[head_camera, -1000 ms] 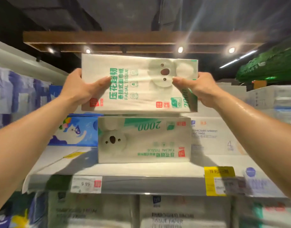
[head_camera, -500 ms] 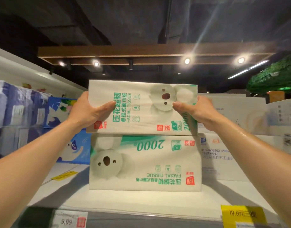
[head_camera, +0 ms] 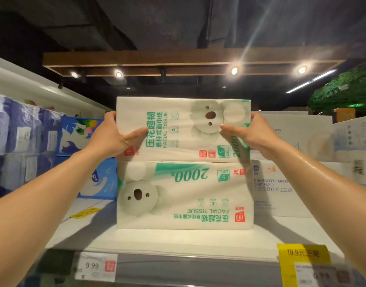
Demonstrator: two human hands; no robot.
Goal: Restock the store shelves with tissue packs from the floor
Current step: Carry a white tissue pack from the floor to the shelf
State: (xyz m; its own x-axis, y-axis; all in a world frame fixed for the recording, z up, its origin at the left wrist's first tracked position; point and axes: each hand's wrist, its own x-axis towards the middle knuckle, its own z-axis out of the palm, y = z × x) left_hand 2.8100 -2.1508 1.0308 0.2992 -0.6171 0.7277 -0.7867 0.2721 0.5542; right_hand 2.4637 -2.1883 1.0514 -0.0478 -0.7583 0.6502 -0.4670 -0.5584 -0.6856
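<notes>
- The upper pack (head_camera: 178, 129) is sitting along the top of the lower pack (head_camera: 184, 195), which is lying near the front of the shelf (head_camera: 178, 243). I cannot tell whether its full weight is down yet.
- If the hands are letting go before it is settled flat, the slick wrapping could be letting it slide forward off the lower pack and over the shelf edge.
- Pushing it back too hard is likely to drag the lower pack along or skew it towards the blue packs (head_camera: 95, 162) or the white box (head_camera: 281, 193).
- The left hand (head_camera: 114, 137) is gripping the upper pack's left end, thumb lying across the front.
- The right hand (head_camera: 250, 133) is gripping the right end the same way, so the pack is lying squarely between both hands.
</notes>
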